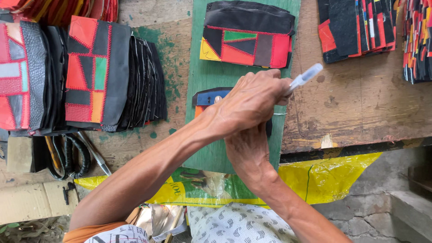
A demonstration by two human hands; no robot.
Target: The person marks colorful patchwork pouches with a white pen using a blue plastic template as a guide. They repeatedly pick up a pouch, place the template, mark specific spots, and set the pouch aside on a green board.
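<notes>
We see two hands crossed over one green board (202, 81). Our left hand (249, 101) is closed around one clear pen-like tool (306, 77), its long axis slanting far and to the right. Our right hand (247, 150) lies beneath it; we cannot tell its grip. Under both sits one small patchwork piece (208, 98), blue and orange, mostly hidden. One finished pouch (247, 38), black with red, green and yellow patches, lies farther off. One pair of scissors (74, 155) rests near left.

Single head-worn view, steeply downward and close over the wooden workbench (360, 103).
</notes>
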